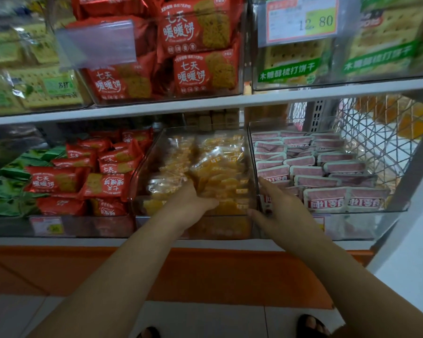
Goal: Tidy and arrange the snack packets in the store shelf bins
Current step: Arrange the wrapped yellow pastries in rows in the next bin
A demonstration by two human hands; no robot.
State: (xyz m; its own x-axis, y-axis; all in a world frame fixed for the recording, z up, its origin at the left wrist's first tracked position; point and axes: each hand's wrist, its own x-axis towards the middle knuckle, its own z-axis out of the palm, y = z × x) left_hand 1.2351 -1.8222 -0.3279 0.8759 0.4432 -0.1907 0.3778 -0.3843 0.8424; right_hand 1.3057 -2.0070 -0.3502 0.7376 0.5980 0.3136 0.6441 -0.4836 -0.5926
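Forearms (132, 264) outstretched; left hand (193, 201) on yellow packets (217, 167), right hand (276, 206) against bin wall (252, 154).

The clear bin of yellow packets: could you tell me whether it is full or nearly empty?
Full: yellow packets heap nearly to the clear bin's rim, front to back.

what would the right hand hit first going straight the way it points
Probably the pink-and-white packets just beyond the right hand, alongside the clear divider wall; depth is unclear.
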